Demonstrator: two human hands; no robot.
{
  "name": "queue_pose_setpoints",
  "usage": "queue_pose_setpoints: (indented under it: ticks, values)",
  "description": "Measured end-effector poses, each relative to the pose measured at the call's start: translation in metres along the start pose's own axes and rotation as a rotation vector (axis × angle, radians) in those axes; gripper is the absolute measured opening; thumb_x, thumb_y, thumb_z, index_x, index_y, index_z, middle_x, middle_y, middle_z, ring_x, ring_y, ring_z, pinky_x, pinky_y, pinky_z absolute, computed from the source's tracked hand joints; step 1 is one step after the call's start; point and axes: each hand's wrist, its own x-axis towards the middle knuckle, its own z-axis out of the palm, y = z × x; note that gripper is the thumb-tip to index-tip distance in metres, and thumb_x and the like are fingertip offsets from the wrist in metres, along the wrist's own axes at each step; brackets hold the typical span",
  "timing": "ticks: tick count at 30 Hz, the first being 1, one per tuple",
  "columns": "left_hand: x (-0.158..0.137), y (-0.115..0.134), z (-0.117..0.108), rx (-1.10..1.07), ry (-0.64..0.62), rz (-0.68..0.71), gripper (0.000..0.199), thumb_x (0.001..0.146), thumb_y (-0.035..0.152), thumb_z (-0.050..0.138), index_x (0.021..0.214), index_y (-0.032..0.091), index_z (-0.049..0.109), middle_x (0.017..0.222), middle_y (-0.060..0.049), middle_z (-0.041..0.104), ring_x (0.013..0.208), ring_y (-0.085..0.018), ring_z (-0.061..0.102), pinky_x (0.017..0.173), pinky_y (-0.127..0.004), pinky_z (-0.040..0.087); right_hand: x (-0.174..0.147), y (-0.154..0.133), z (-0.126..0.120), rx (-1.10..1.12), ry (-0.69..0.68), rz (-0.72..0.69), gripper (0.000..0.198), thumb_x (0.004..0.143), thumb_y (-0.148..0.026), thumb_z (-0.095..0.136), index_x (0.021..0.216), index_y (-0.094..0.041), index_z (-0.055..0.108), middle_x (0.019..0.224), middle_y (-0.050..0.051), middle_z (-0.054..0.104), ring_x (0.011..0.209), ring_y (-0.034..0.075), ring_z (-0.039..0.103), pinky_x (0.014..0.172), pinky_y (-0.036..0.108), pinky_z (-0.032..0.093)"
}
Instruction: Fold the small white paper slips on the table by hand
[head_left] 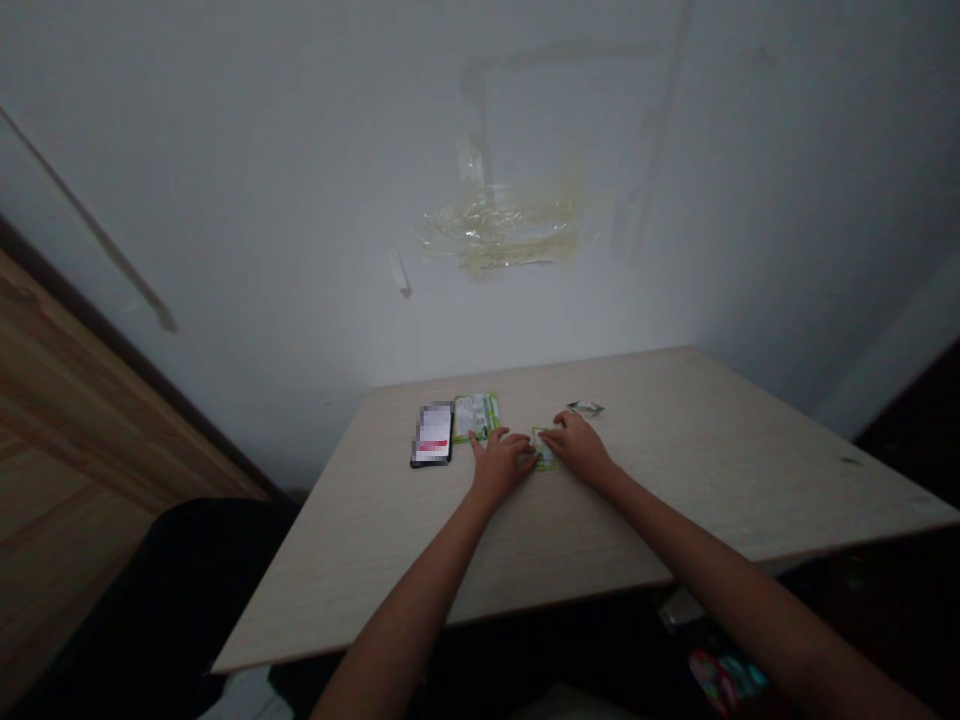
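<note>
A small green-and-white printed card (543, 462) lies on the table between my two hands. My left hand (499, 464) is at its left edge, thumb and forefinger together there and the outer fingers stretched toward a larger green-and-white printed packet (474, 412). My right hand (583, 447) has its fingertips closed at the card's upper right edge. Just beyond the right hand sits a small crumpled wrapper-like piece (586, 408). The fingertips are small in view, and parts of the card are hidden by them.
A phone (433, 436) with a lit, blurred screen lies left of the packet. The pale wooden table (600, 540) meets a wall (300, 250) with peeling clear tape (510, 230). A dark chair-like shape (172, 600) stands at the left, and a small green scrap (852, 461) lies at the right.
</note>
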Motion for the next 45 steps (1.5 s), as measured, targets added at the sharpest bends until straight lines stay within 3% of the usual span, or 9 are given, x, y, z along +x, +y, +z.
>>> queue_pose_setpoints:
  ticks: [13, 18, 23, 31, 45]
  values:
    - [0.000, 0.001, -0.001, -0.013, -0.009, -0.013, 0.017, 0.088, 0.044, 0.061, 0.100, 0.037, 0.071, 0.125, 0.004, 0.068, 0.130, -0.029, 0.044, 0.106, -0.081, -0.001, 0.003, -0.002, 0.000, -0.037, -0.003, 0.033, 0.030, 0.096, -0.038, 0.052, 0.117, -0.032, 0.071, 0.106, 0.012, 0.058, 0.101, 0.025, 0.051, 0.089, 0.036, 0.042]
    - [-0.002, 0.000, 0.003, -0.008, 0.040, 0.006, 0.017, 0.089, 0.044, 0.060, 0.100, 0.037, 0.071, 0.121, 0.004, 0.070, 0.128, -0.028, 0.046, 0.106, -0.080, -0.007, 0.002, 0.003, 0.003, 0.026, 0.042, -0.004, 0.027, 0.092, -0.032, 0.058, 0.115, -0.029, 0.072, 0.115, 0.012, 0.059, 0.107, 0.025, 0.052, 0.091, 0.036, 0.043]
    - [-0.002, 0.000, 0.003, -0.010, 0.039, -0.003, 0.017, 0.089, 0.044, 0.060, 0.100, 0.037, 0.071, 0.121, 0.004, 0.070, 0.128, -0.028, 0.046, 0.106, -0.080, -0.006, 0.002, 0.005, 0.004, 0.156, 0.014, -0.086, 0.021, 0.092, -0.029, 0.058, 0.101, -0.023, 0.076, 0.104, 0.008, 0.068, 0.099, 0.020, 0.059, 0.092, 0.032, 0.044]
    - [-0.001, 0.003, -0.002, 0.004, -0.011, -0.018, 0.020, 0.090, 0.047, 0.057, 0.102, 0.038, 0.070, 0.125, 0.004, 0.068, 0.130, -0.028, 0.044, 0.106, -0.080, -0.004, 0.005, -0.003, 0.001, 0.150, 0.005, 0.004, 0.018, 0.089, -0.032, 0.062, 0.089, -0.021, 0.076, 0.099, 0.006, 0.070, 0.096, 0.019, 0.060, 0.089, 0.030, 0.044]
    - [-0.002, 0.004, -0.002, 0.013, -0.001, -0.022, 0.019, 0.091, 0.044, 0.057, 0.104, 0.038, 0.070, 0.123, 0.003, 0.069, 0.127, -0.027, 0.047, 0.106, -0.080, -0.005, 0.001, 0.009, 0.006, 0.242, -0.017, -0.069, 0.020, 0.082, -0.031, 0.068, 0.099, -0.021, 0.075, 0.107, 0.007, 0.068, 0.101, 0.020, 0.060, 0.094, 0.033, 0.045]
